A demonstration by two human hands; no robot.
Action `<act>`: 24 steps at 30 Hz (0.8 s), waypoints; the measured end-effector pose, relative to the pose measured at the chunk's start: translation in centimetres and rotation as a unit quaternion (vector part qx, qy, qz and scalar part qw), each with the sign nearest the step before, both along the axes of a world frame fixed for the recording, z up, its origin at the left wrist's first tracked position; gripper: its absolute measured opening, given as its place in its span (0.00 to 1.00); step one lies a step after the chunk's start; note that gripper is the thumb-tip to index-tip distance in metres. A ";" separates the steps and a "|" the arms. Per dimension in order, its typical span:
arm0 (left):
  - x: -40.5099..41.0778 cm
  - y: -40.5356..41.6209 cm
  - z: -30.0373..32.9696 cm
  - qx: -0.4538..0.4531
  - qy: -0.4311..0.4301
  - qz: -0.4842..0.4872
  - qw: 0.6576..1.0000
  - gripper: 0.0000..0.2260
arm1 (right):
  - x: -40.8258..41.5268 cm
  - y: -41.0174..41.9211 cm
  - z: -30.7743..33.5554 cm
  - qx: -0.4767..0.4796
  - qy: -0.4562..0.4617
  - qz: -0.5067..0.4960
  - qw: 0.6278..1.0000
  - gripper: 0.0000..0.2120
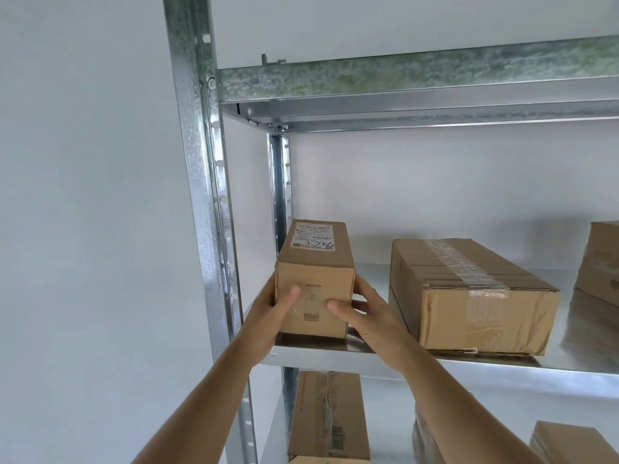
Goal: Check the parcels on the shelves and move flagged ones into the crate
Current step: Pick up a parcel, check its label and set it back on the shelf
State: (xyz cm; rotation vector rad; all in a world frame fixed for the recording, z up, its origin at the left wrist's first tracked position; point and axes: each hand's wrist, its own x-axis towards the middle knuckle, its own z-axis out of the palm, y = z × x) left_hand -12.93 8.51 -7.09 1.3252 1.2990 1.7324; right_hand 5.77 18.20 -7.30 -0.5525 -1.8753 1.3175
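Label text on small parcel [315, 279] was unreadable; right-edge parcel [601, 262] cut off. Three parcels on middle shelf [469, 363], three more below. Left hand [268, 316] and right hand [365, 316] gripped small parcel's sides at the shelf's left end, thumbs on its front.

Bare walls and rack posts around me.
Plain white wall [83, 195] fills my left side, unmarked. Same white back wall [435, 182] runs far behind the rack, with soft shadows low on it. Near front post [197, 162] is galvanised, mottled metal, standing upright, with a row of slots [219, 162] down its inner face. Far rear post [279, 189] is thinner and also slotted. A small screw [211, 82] sits on the front post up high, and a bolt [268, 60] pokes up just right of it.
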 end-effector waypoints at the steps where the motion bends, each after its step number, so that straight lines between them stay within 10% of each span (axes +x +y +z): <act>1: -0.1 0.1 0.0 0.001 0.006 -0.002 1.000 0.30 | 0.0 0.1 0.0 0.004 -0.002 -0.001 1.000 0.40; 24: -0.2 0.1 -0.3 -0.004 -0.018 0.009 1.000 0.31 | -0.7 -1.2 0.1 0.008 -0.055 -0.082 0.995 0.44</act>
